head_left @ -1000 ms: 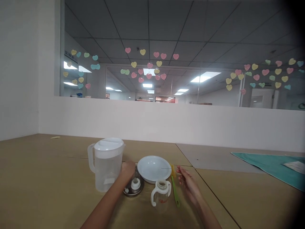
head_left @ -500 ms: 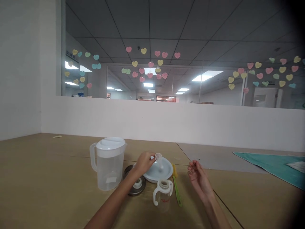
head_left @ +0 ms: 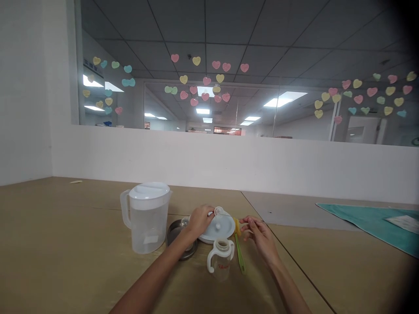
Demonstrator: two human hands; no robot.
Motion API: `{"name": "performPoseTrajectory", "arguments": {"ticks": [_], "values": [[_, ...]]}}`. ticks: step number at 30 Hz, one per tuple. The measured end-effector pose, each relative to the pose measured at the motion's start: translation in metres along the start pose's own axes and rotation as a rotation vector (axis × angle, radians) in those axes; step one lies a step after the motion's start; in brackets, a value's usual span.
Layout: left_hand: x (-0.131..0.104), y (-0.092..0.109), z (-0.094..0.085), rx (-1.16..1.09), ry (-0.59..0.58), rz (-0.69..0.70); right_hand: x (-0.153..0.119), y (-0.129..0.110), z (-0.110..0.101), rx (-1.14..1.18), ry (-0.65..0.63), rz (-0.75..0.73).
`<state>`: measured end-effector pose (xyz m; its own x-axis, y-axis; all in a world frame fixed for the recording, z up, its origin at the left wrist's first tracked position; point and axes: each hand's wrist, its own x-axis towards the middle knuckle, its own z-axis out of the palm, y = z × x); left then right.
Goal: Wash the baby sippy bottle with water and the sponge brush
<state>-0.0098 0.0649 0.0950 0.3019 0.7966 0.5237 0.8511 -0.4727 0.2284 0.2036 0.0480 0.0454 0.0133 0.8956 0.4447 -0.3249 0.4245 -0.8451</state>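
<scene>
My left hand (head_left: 200,221) pinches a small clear round bottle part (head_left: 218,211) above the white bowl (head_left: 209,237). To the right, my right hand (head_left: 257,233) has its fingers closed on a thin, dark, stick-like thing that points toward that part; its detail is too fine to make out. Below the bowl stands a clear bottle (head_left: 221,261) with white handles and an open top. A brush with a yellow head and green handle (head_left: 240,255) lies beside the bowl. Partly behind my left wrist is a round metal dish (head_left: 173,233) with bottle parts in it.
A lidded clear pitcher (head_left: 147,222) stands left of the metal dish. On the right lies a teal cloth (head_left: 356,218) with a pale sheet (head_left: 404,223) on it. A white wall with a window above it rises behind the table.
My right hand has moved left, close to the bowl and the brush head, and the thin thing now shows reaching toward the clear part. My left hand still holds that part. The view has shifted slightly.
</scene>
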Motion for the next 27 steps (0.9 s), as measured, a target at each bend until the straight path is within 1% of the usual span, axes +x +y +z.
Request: {"name": "performPoseTrajectory", "arguments": {"ticks": [3, 6, 8, 14, 20, 24, 27], "values": [[0.000, 0.000, 0.002, 0.006, 0.000, 0.012, 0.000, 0.002, 0.001, -0.052, 0.019, -0.032], [0.000, -0.003, 0.005, 0.009, 0.004, 0.045, -0.001, 0.004, 0.003, -0.138, 0.101, -0.104], [0.000, -0.005, 0.007, 0.030, -0.001, 0.049, -0.002, 0.005, 0.004, -0.184, 0.128, -0.139], [0.000, -0.005, 0.009, 0.078, -0.050, 0.064, -0.003, 0.005, 0.008, -0.223, 0.061, -0.134], [-0.003, 0.000, 0.011, 0.102, -0.041, 0.096, -0.006, 0.008, 0.011, -0.273, -0.009, -0.120], [-0.004, 0.006, 0.011, 0.103, -0.042, 0.186, -0.006, 0.011, 0.013, -0.271, -0.014, -0.107], [-0.004, 0.010, 0.012, 0.097, -0.018, 0.243, -0.005, 0.013, 0.013, -0.257, 0.004, -0.108]]}}
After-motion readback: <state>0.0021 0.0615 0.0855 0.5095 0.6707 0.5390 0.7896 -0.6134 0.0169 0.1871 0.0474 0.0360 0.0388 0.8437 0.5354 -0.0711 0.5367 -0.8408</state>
